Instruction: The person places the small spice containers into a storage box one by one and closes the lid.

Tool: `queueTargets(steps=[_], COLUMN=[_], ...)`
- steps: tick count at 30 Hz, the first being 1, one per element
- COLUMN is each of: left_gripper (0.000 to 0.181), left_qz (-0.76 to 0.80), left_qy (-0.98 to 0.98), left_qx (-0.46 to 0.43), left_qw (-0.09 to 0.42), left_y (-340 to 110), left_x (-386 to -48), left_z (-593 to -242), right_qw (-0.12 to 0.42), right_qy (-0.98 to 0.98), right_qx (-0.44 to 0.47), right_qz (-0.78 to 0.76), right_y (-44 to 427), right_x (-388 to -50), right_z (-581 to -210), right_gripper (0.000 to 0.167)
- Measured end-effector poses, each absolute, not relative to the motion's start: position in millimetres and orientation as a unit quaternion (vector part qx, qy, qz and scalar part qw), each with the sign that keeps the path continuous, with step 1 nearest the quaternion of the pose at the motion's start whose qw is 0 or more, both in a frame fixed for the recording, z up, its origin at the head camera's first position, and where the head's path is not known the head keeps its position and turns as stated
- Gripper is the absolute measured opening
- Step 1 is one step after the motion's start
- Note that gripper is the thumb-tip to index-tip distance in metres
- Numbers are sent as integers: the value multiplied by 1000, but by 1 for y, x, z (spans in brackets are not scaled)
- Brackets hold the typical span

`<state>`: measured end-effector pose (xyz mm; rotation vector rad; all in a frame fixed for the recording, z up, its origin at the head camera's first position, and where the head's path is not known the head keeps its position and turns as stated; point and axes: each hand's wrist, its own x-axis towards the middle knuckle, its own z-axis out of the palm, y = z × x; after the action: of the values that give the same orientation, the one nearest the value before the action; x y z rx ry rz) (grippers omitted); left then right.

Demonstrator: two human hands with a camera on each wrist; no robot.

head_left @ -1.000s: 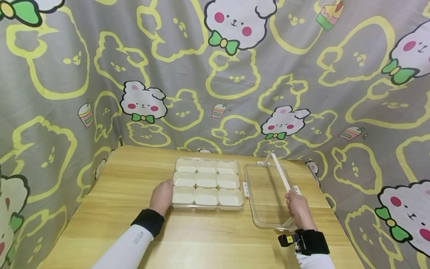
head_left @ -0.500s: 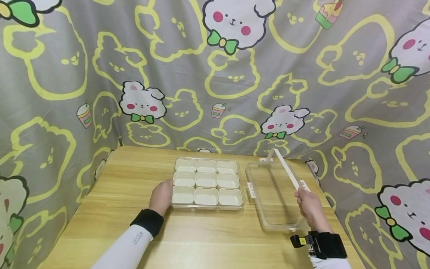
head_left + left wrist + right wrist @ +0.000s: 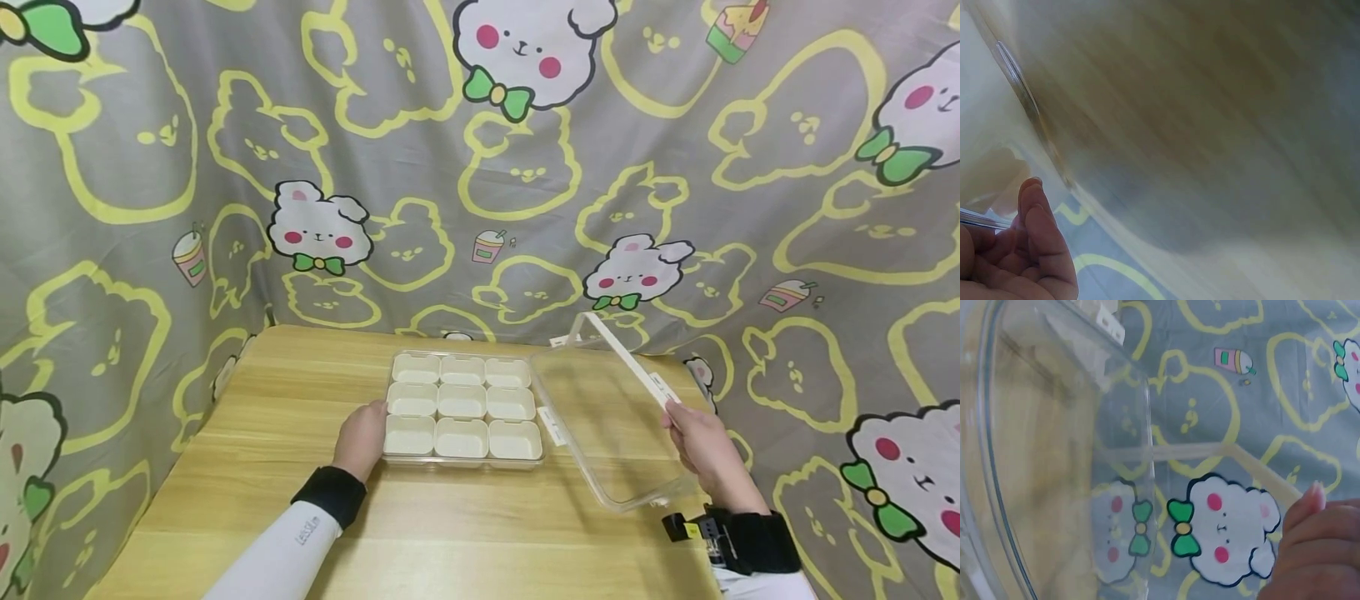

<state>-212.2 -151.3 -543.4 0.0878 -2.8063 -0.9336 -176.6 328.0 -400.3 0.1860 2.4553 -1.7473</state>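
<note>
A clear plastic box (image 3: 463, 462) holds several cream-coloured small trays (image 3: 461, 402) in rows, all bare inside. At its left side my left hand (image 3: 362, 437) grips the rim; the left wrist view shows the fingers (image 3: 1047, 237) curled at the clear edge. My right hand (image 3: 705, 450) holds the white carrying handle (image 3: 626, 352) of a clear lid (image 3: 573, 458) with white clips. The lid hangs tilted just right of the box, its left edge close to the box's right side. In the right wrist view the handle (image 3: 1191, 450) stands out from the lid (image 3: 988, 425).
Both the box and the lid are over a wooden table (image 3: 420, 533). A grey curtain (image 3: 420, 208) with cartoon prints surrounds the table at the back and both sides. A small camera (image 3: 693, 529) is strapped to the right wrist.
The right hand has raised and tilted the lid by its handle, first shifting right, then bringing the lid's left edge back toward the box. The left hand and box stay put.
</note>
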Motion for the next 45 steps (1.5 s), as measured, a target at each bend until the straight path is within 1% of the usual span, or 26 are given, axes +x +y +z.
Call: queueTargets(steps=[3, 10, 24, 35, 45], left_gripper=[33, 35, 38, 37, 36], left_qz=[-315, -321, -334, -340, -334], left_qy=[-944, -943, -939, -938, -942], left_qx=[30, 35, 39, 35, 26], left_qw=[91, 83, 75, 58, 35], left_y=[-151, -149, -148, -155, -160], left_x=[-212, -212, -212, -213, -214], left_z=[-544, -545, -545, -542, -540], right_qw=[66, 71, 65, 61, 71], right_qy=[830, 858, 889, 893, 895], right_qx=[55, 49, 15, -35, -67], right_qz=[-551, -507, -453, -444, -436], right_y=[322, 308, 281, 258, 242], right_x=[-178, -186, -204, -225, -242], right_z=[-395, -382, -378, -382, -386], right_gripper=[44, 55, 59, 58, 62])
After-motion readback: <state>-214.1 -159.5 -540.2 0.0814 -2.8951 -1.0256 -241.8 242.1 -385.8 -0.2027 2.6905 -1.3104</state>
